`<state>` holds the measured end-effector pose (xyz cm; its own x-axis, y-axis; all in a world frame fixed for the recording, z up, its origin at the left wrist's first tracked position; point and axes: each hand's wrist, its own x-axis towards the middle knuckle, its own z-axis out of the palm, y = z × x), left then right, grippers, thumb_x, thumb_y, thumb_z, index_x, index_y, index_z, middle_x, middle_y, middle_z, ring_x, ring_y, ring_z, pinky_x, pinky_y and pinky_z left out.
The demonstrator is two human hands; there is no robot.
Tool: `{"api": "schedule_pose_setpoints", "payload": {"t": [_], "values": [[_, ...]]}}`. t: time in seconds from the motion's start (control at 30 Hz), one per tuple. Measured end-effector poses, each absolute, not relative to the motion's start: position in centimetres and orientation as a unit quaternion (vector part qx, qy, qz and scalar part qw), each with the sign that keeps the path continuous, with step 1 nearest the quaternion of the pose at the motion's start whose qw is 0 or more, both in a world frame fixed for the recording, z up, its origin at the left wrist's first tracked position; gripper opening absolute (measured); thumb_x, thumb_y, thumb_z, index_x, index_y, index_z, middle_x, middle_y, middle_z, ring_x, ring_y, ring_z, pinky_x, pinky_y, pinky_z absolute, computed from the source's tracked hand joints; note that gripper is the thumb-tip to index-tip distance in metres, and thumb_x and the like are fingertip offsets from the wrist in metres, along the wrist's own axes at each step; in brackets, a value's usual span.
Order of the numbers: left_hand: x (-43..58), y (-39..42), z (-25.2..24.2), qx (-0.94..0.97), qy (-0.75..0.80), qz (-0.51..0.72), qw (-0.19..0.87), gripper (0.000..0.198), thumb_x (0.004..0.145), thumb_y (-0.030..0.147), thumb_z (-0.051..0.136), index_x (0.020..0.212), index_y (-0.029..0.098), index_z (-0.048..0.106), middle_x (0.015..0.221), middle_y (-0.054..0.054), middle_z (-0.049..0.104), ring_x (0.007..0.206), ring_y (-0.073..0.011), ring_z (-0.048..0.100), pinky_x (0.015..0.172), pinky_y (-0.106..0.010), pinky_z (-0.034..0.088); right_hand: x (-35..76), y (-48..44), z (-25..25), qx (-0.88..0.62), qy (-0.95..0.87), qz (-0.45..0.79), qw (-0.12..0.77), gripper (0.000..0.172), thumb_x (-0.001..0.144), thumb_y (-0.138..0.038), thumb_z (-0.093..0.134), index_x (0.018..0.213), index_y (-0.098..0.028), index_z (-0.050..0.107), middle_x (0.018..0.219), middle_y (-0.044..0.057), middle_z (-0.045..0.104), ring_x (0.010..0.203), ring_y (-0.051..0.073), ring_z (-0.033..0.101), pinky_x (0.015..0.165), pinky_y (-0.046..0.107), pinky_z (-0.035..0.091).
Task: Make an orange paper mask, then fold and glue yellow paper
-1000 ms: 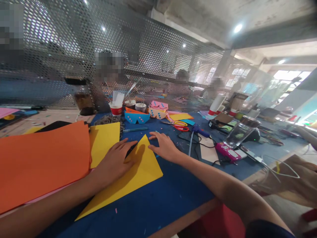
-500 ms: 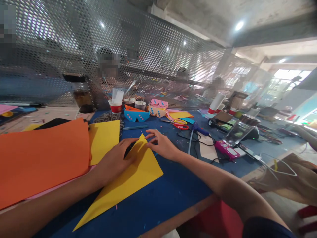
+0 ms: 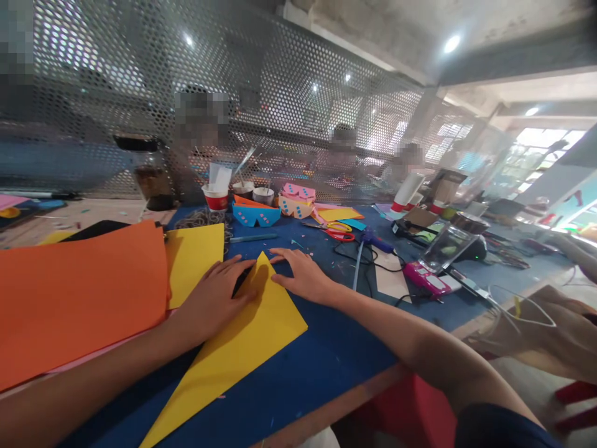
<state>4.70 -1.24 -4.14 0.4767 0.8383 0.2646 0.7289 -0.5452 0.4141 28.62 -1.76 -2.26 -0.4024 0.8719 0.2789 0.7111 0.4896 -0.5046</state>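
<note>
Blue tabletop [image 3: 336, 354] before a perforated metal screen [image 3: 280, 118], hands [image 3: 305, 277] apart at the tip of a yellow sheet [image 3: 254, 342].

The right-hand window [image 3: 536, 138] glares white; outer edges smear and stretch.

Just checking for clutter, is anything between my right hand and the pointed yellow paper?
Nothing visible. Your right hand is right beside the far corner of the pointed yellow paper; the scissors lie farther back, off to the right.
</note>
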Motion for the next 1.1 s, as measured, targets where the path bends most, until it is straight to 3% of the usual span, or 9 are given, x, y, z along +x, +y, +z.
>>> {"api": "schedule_pose_setpoints", "payload": {"t": [0.27, 0.43, 0.53, 0.63, 0.73, 0.93, 1.1], "values": [[5.0, -1.6, -3.5, 0.815, 0.444, 0.299, 0.221, 0.065, 0.082, 0.046, 0.066, 0.142, 0.023, 0.056, 0.145, -0.01, 0.064, 0.131, -0.0357, 0.06, 0.112, -0.049, 0.046, 28.4, -1.4, -2.6, -0.456, -0.784, 0.231, 0.351, 0.049, 0.088, -0.019, 0.073, 0.134, -0.021, 0.056, 0.12, 0.006, 0.074, 0.118, 0.022, 0.067, 0.107, 0.041, 0.046], [5.2, -2.5, -2.7, 0.803, 0.406, 0.322, 0.295, 0.055, 0.086, 0.037, 0.063, 0.14, 0.029, 0.057, 0.144, -0.007, 0.064, 0.123, -0.0313, 0.066, 0.107, -0.044, 0.051, 28.3, -1.0, -2.6, -0.49, -0.716, 0.309, 0.391, 0.046, 0.084, -0.021, 0.076, 0.127, -0.018, 0.059, 0.118, 0.008, 0.071, 0.097, 0.016, 0.07, 0.087, 0.032, 0.055], [5.3, -2.7, -2.7, 0.788, 0.389, 0.347, 0.328, 0.049, 0.089, 0.038, 0.062, 0.138, 0.031, 0.059, 0.144, -0.006, 0.063, 0.116, -0.0283, 0.07, 0.102, -0.042, 0.056, 28.4, -0.9, -2.5, -0.499, -0.702, 0.322, 0.393, 0.043, 0.084, -0.024, 0.076, 0.124, -0.017, 0.061, 0.111, 0.007, 0.072, 0.087, 0.014, 0.067, 0.078, 0.028, 0.053], [5.4, -2.8, -2.7, 0.768, 0.385, 0.364, 0.359, 0.051, 0.09, 0.041, 0.064, 0.139, 0.028, 0.059, 0.134, -0.009, 0.069, 0.111, -0.0277, 0.071, 0.1, -0.042, 0.057, 28.5, -0.8, -2.2, -0.495, -0.716, 0.306, 0.387, 0.024, 0.089, -0.037, 0.071, 0.101, -0.017, 0.068, 0.089, 0.001, 0.07, 0.079, 0.014, 0.062, 0.072, 0.026, 0.047], [5.5, -2.8, -2.3, 0.741, 0.41, 0.368, 0.382, 0.056, 0.088, 0.048, 0.067, 0.139, 0.024, 0.059, 0.126, -0.01, 0.073, 0.104, -0.0281, 0.074, 0.095, -0.043, 0.059, 28.6, -0.9, -1.8, -0.486, -0.725, 0.3, 0.386, 0.039, 0.093, -0.054, 0.063, 0.081, -0.017, 0.068, 0.072, -0.002, 0.061, 0.069, 0.013, 0.053, 0.064, 0.026, 0.038], [5.5, -3.1, -1.8, 0.667, 0.443, 0.345, 0.49, 0.056, 0.087, 0.057, 0.069, 0.133, 0.024, 0.065, 0.109, -0.009, 0.081, 0.094, -0.0283, 0.077, 0.075, -0.035, 0.062, 28.8, -1.2, -0.8, -0.48, -0.697, 0.284, 0.449, 0.041, 0.09, -0.057, 0.063, 0.079, -0.018, 0.065, 0.071, -0.003, 0.055, 0.067, 0.012, 0.046, 0.063, 0.025, 0.035], [5.6, -3.2, -1.4, 0.614, 0.457, 0.355, 0.537, 0.051, 0.078, 0.054, 0.079, 0.12, 0.026, 0.073, 0.096, -0.005, 0.083, 0.079, -0.0271, 0.078, 0.061, -0.03, 0.06, 28.6, -1.6, -0.6, -0.475, -0.707, 0.302, 0.429, 0.039, 0.091, -0.056, 0.06, 0.08, -0.019, 0.061, 0.071, -0.003, 0.053, 0.067, 0.013, 0.046, 0.063, 0.026, 0.034]]}}
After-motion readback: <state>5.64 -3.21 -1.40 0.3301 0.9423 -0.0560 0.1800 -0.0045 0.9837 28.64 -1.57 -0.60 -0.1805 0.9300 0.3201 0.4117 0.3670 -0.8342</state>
